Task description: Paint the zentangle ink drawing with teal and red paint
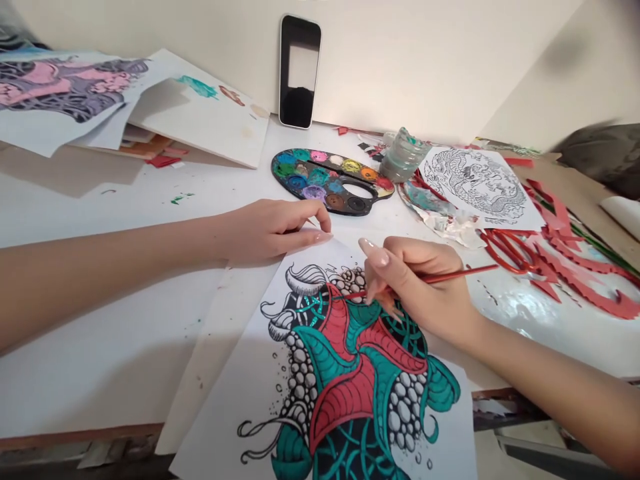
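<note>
The right hand pinched the brush, tip pointing left onto the drawing; the left hand lay open on its corner.

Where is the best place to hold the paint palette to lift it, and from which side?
Probably grip the palette at its right end, with your thumb through the hole, coming from the near side. It lies flat, paint wells fill the rest, and the jar stands close behind that end.
</note>
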Demonstrator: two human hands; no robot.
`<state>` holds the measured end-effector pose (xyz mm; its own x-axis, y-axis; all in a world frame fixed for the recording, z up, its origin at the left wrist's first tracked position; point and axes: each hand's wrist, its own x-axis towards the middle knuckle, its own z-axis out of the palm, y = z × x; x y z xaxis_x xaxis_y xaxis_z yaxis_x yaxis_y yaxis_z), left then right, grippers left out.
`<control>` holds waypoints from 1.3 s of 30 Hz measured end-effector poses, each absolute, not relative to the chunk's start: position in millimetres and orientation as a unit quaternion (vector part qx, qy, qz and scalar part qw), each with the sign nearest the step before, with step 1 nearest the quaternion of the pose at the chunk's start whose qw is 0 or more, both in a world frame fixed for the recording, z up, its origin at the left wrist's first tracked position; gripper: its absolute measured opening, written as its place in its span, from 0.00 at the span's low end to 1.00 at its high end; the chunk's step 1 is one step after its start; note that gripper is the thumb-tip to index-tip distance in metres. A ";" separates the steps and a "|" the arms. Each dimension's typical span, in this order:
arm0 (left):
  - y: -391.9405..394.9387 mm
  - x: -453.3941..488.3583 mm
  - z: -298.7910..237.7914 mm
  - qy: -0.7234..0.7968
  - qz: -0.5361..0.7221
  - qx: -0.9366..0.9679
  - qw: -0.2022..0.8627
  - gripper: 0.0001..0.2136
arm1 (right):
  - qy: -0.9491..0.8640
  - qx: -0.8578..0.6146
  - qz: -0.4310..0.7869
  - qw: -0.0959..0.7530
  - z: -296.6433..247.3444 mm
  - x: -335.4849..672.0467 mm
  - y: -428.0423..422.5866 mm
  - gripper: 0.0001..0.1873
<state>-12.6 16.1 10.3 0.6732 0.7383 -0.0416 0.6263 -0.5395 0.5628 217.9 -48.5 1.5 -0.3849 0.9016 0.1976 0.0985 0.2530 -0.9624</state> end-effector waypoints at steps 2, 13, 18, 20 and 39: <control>16.0 -12.2 9.6 0.388 0.105 0.873 0.276 0.15 | -0.697 -0.358 0.478 0.397 0.6 219.3 -48.3 0.27; 11.4 -9.5 10.6 0.401 0.119 0.865 0.278 0.13 | -0.715 -0.357 0.456 0.392 -3.1 218.6 -46.5 0.31; 12.5 -9.4 9.0 0.398 0.126 0.867 0.273 0.12 | -0.729 -0.362 0.446 0.373 -1.4 218.8 -46.3 0.31; 13.6 -9.4 7.7 0.395 0.132 0.867 0.274 0.11 | -0.731 -0.369 0.437 0.373 -1.8 218.8 -46.7 0.31; 16.9 -9.9 4.4 0.383 0.147 0.866 0.285 0.11 | -0.750 -0.367 0.405 0.373 -4.2 219.4 -46.7 0.29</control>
<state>-9.9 16.9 4.4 0.6632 0.7475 0.0370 0.5801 -0.5446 0.6058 219.4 -46.7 -4.2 -0.4526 0.8523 0.2623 0.2469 0.4024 -0.8815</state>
